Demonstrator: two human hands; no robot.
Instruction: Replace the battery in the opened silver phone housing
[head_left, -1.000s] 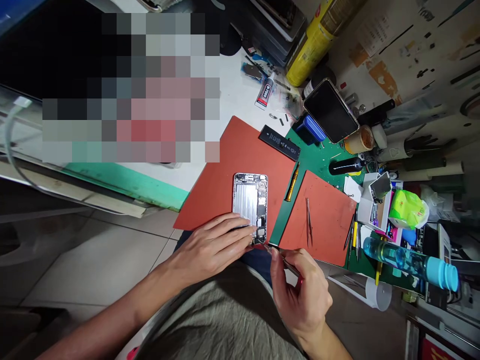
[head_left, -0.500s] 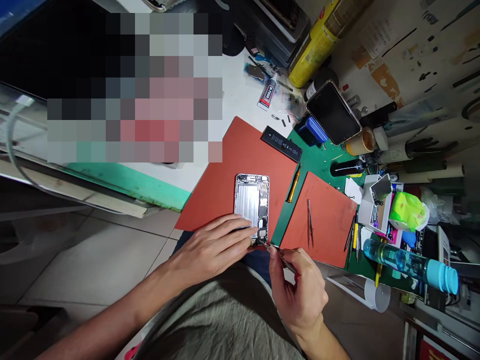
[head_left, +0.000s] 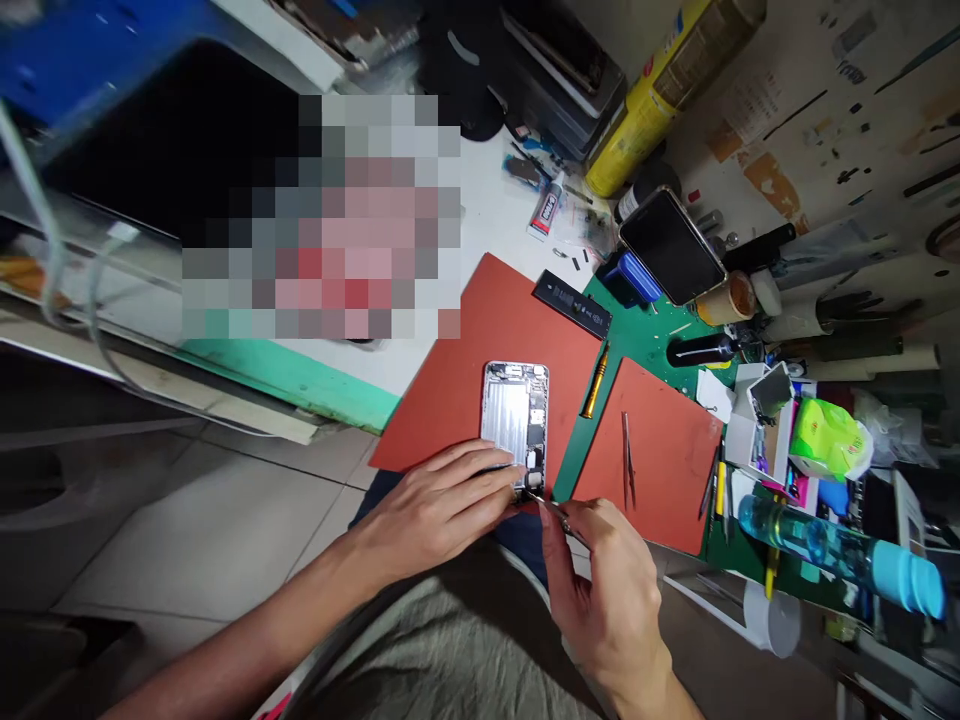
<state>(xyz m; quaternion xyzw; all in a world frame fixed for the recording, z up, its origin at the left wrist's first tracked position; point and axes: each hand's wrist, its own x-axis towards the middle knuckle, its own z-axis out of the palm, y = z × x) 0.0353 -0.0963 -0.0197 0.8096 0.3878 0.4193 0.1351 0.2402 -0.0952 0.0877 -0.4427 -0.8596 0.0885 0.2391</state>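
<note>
An opened smartphone lies on the left red mat with its inner parts bare: a silvery empty bay and a strip of circuit parts along its right side. The fingers of my left hand rest across its lower left part and hold it; the thumb is hidden. My right hand is closed around slim metal tweezers, whose tip meets the phone's lower right corner. What the tip touches there is too small to tell. Above the phone, a black phone battery lies at the mat's edge, near a gold screwdriver.
Another pair of tweezers lies on the right red mat. Farther right are a blue water bottle and a white box of small tools. Behind stand a propped phone, a glue tube and a yellow can.
The whole view has shifted, so things appear slightly lower and to the right. Both hands stay at the phone; the tweezers' tip remains at its lower right corner.
</note>
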